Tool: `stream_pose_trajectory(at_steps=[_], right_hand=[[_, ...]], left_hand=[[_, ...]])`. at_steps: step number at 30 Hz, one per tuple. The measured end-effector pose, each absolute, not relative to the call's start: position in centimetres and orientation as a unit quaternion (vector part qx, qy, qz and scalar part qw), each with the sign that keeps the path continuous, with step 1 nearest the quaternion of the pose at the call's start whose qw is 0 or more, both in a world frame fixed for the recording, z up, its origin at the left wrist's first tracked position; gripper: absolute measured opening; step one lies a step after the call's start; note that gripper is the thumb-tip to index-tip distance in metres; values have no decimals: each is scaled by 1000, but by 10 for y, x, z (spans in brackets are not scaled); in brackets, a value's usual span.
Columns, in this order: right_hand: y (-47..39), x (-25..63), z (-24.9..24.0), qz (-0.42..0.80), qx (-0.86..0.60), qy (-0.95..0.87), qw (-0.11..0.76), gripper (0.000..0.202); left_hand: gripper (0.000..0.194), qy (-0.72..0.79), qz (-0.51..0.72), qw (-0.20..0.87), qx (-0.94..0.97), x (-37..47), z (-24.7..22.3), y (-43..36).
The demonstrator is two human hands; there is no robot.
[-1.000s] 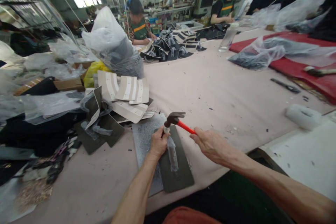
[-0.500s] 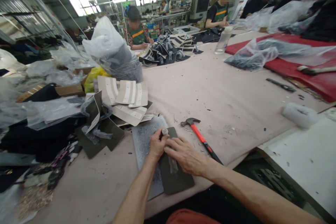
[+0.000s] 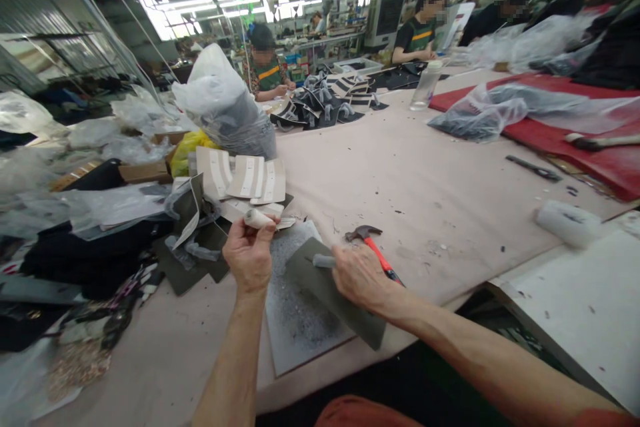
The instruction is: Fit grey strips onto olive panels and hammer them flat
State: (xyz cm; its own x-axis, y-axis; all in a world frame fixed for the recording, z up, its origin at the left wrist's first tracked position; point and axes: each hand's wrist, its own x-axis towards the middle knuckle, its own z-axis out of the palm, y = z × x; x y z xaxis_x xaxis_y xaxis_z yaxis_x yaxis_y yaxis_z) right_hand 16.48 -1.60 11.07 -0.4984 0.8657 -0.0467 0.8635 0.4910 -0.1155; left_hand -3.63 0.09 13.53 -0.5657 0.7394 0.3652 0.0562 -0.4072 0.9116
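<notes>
Grey-green panel (image 3: 320, 290) lies askew under your right hand (image 3: 357, 277), which looks closed on its plastic-wrapped strap (image 3: 324, 260); your fingertips are hidden, so I cannot tell whether they pinch the panel too. Your left hand (image 3: 250, 257) is clamped on a white cylindrical tool (image 3: 259, 218), raised clear of the panel, its narrow end too blurred to read. Beneath is a speckled grey board (image 3: 290, 347); the panel's near corner overhangs it, so you would do well to draw that corner in and have the sheet flat and fully backed. Turn it by its body rather than by the strap alone, which could drag or crease the sleeve, and point the tool away from your fingers. Just beyond your right hand, a claw hammer (image 3: 379, 253) rests on the desk (image 3: 345, 160), close enough to catch your forearm. Pale striped panels (image 3: 247, 177) crowd your left knuckles, and dark panels (image 3: 183, 270) with wrapped straps sit left of the board. Farther right, a white roll (image 3: 567, 221) and loose scraps are well out of your way.
</notes>
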Motion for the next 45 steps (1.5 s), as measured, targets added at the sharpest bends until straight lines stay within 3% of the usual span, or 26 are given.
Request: stream_pose_trajectory(at_steps=[3, 9, 16, 19, 21, 25, 29, 32, 34, 37, 40, 43, 45], right_hand=[[-26, 161, 98, 147, -555, -818, 40, 25], [-43, 149, 70, 257, -598, -754, 94, 28], [-45, 148, 57, 396, -573, -684, 216, 39], [-40, 169, 53, 399, -574, -665, 263, 41], [-32, 191, 47, 330, -604, -668, 281, 40], [-18, 240, 28, 160, -664, -703, 199, 39], [-15, 269, 15, 161, -680, -709, 90, 39], [-13, 273, 15, 178, -688, -700, 72, 29], [-10, 273, 18, 221, -696, -678, 86, 18], [-6, 268, 26, 450, -684, -555, 146, 6], [-3, 258, 39, 644, -619, -410, 184, 6], [-1, 245, 64, 673, -605, -372, 205, 15], [-1, 238, 86, 615, -604, -442, 250, 27]], left_hand=[[32, 515, 693, 282, 418, -24, 121, -5], [29, 542, 616, 410, 399, 3, 37, 1], [23, 558, 551, 421, 457, 5, 2, 3], [24, 561, 538, 423, 465, 2, -3, 2], [24, 558, 540, 429, 461, 1, -5, 2], [21, 555, 540, 433, 463, 2, -6, 1], [21, 558, 534, 432, 466, 3, -2, 1], [22, 565, 527, 424, 472, 4, 0, 1], [20, 574, 517, 411, 484, 6, 1, 1], [17, 592, 501, 385, 500, 8, 3, 0], [15, 603, 488, 356, 522, 10, 7, -3], [14, 601, 465, 324, 563, 12, 11, -6], [15, 599, 458, 308, 580, 13, 12, -8]])
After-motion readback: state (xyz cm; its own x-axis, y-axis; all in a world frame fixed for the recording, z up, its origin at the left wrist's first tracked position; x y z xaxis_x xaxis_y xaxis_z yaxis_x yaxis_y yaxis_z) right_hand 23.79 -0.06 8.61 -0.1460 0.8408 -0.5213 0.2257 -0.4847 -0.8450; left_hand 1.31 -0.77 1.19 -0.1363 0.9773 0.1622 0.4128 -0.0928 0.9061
